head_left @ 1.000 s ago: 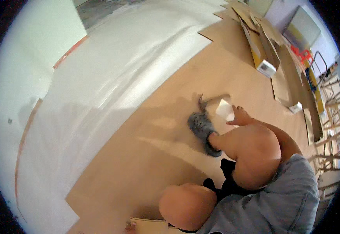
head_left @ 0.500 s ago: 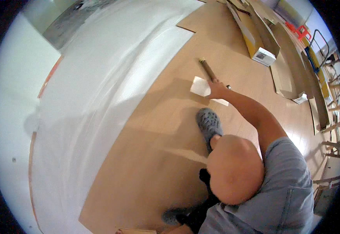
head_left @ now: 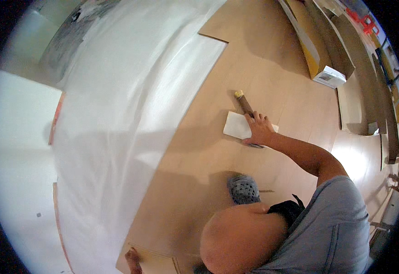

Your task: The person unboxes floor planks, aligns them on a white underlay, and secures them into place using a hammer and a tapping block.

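Note:
My right arm reaches forward over the wood-look floor (head_left: 281, 96). Its hand (head_left: 260, 129) lies across a small rectangular pale board piece (head_left: 234, 125), fingers over the far edge and thumb on the near side. Just beyond the fingers is a brown stick-like tool (head_left: 244, 105) with a pale yellow end; its rest is hidden by the hand. Something dark shows under the hand's near side. At the lower left, my left hand (head_left: 133, 259) is closed on the end of a floor plank (head_left: 158, 264), cut off by the picture's lower edge.
White underlay sheeting (head_left: 131, 105) covers the left side, wrinkled, beside the stepped edge of the laid boards. Long open cardboard boxes (head_left: 327, 50) lie at the far right. A red plastic stool (head_left: 368, 25) stands behind them. My foot in a grey clog (head_left: 244, 189) rests near the middle.
My view has shifted, so the tool, pale piece and boxes sit lower in it. The right hand stays at the same pieces. The left hand and plank show more at the lower left.

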`<move>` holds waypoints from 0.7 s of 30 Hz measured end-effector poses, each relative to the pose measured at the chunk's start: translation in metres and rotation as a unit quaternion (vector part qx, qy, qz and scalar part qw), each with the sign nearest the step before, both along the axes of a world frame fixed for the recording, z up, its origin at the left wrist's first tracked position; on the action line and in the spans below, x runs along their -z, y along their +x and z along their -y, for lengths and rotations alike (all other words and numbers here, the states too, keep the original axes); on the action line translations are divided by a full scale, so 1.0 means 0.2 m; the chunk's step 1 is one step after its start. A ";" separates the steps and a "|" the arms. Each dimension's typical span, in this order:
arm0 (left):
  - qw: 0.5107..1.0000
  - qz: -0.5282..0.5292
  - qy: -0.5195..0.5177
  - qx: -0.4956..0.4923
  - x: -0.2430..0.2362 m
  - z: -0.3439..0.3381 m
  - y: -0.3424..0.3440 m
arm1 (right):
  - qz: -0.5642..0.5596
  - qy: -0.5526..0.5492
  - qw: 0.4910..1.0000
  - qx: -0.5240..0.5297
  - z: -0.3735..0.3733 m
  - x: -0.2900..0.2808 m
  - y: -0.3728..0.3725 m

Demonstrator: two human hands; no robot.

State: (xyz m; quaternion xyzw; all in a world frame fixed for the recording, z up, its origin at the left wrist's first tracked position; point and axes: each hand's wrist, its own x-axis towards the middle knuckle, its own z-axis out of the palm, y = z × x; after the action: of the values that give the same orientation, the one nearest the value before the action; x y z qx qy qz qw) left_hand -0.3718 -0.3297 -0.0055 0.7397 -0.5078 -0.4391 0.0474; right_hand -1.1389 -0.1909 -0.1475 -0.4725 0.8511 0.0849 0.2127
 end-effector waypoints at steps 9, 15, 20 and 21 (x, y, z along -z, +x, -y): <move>0.989 -0.147 0.010 -0.001 0.03 0.34 -0.62 | 0.064 -0.026 0.996 0.050 0.02 0.04 -0.07; 0.974 -0.172 -0.001 0.151 0.34 0.73 -1.14 | 0.024 -0.070 0.989 0.125 -0.20 0.10 -0.34; 0.938 -0.269 -0.031 0.218 0.72 1.08 -1.26 | 0.038 -0.007 0.980 0.193 0.00 0.08 -0.46; 0.920 -0.287 -0.056 0.263 0.77 1.16 -1.28 | 0.058 -0.004 0.972 0.228 0.00 0.05 -0.54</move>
State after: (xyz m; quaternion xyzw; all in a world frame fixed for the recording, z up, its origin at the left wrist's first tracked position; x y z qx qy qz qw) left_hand -0.6280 -0.5620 -0.1599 0.4185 -0.6720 -0.6000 0.1151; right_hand -1.2475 -0.1913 -0.1579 -0.2710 0.9230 0.0031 0.2732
